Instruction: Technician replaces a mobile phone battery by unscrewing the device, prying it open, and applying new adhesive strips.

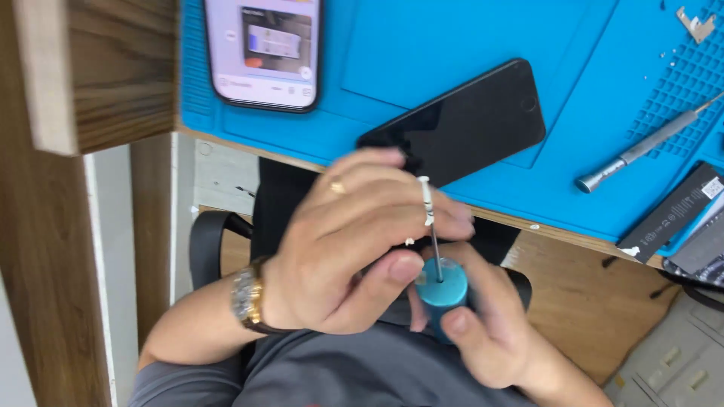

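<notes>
L hand (343, 249) pinches a thin driver shaft (434, 252) w/ thumb + fingers; R hand (483, 332) wraps the blue handle (443, 294) below it, held over lap, off the surface edge. Looks like bit is being seated in handle, not yet fully set. Black phone (464, 120) lies screen-up on blue mat (452, 45), apparently unopened. Spare silver driver (641, 151) + second phone (264, 49) on mat, untouched.

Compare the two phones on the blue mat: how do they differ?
The black phone has a dark, unlit screen; the phone at the top edge is lit, showing a white interface. The black phone lies diagonally and is fully in view bar one corner behind a hand; the lit phone lies straighter and is cut off by the frame. Both lie face up on the blue mat.
</notes>
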